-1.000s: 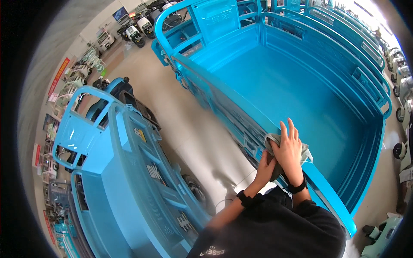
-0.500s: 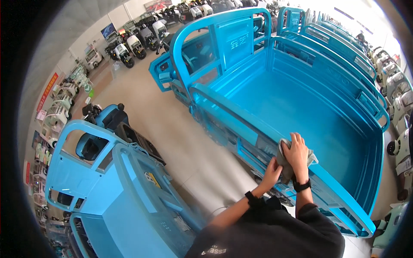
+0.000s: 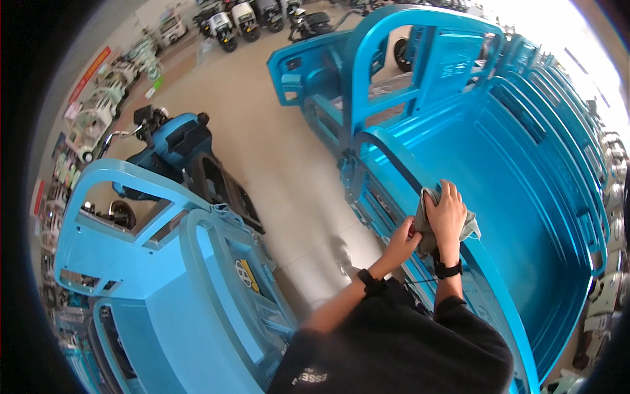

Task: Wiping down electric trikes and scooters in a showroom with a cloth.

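My right hand (image 3: pixel 447 218) lies over a grey-green cloth (image 3: pixel 471 227), pressing it onto the top of a blue side rail (image 3: pixel 493 268). The cloth drapes over both sides of the rail, and its underside is hidden. Just left of it, on the outer side of the rail, my left hand (image 3: pixel 401 248) has its fingers bent and closed at the cloth's hanging edge. The rail belongs to the blue cargo bed (image 3: pixel 482 177) of a cargo tricycle, whose bare floor spreads to the right of my hands.
A lighter blue cargo vehicle (image 3: pixel 177 289) stands close on the left, with a dark blue scooter-like front (image 3: pixel 174 141) beyond it. Tiled floor (image 3: pixel 262 157) runs between the vehicles. Parked scooters (image 3: pixel 223 29) line the back. A tall blue frame (image 3: pixel 357 65) rises at the bed's front.
Both hands and the cloth have moved forward along the rail, nearer the tall front frame. The view has shifted with them, showing more of the scooter-like front on the left.
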Tool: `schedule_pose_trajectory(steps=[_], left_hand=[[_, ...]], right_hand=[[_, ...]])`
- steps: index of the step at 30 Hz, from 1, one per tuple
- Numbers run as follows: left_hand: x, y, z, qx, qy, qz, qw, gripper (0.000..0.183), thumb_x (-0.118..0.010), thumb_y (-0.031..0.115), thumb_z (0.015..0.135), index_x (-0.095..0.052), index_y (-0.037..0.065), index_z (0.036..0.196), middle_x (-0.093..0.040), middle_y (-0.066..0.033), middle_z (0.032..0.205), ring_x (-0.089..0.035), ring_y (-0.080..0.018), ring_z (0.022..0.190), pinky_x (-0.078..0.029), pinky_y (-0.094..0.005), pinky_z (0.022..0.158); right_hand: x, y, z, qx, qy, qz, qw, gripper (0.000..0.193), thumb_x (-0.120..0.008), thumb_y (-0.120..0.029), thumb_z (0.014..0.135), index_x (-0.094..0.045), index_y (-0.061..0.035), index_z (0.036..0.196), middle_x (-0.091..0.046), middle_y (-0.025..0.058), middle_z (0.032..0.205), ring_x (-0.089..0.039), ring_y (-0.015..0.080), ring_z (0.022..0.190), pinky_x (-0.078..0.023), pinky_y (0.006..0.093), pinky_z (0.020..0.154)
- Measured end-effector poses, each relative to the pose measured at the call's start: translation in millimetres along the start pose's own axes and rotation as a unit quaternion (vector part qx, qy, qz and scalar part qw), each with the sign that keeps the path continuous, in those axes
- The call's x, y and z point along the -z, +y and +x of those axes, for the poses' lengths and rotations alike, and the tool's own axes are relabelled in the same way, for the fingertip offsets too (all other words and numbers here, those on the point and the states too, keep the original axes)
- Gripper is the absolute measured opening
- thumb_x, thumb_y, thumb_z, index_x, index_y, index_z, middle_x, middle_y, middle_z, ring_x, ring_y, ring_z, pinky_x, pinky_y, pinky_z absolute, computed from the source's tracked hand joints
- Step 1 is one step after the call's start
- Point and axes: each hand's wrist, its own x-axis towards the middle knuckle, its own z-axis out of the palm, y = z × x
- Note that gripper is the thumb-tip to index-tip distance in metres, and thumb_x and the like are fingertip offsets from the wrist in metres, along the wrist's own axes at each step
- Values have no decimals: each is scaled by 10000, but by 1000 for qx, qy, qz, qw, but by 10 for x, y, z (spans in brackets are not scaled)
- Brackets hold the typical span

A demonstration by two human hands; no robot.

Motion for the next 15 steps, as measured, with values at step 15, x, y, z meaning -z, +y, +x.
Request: schedule_pose_trajectory(steps=[15], left_hand=[[1975,-293,1170,-20,146,-41,988,204,-452,5,803,-448,11,1006,-502,-55,857,-480,-123,794,-406,-247,728]], right_hand=[[-1359,-1366,1074,157,68,323,931,173,-555,59,652,-591,-56,777,-491,86,788,-465,274,773,-368,350,694]])
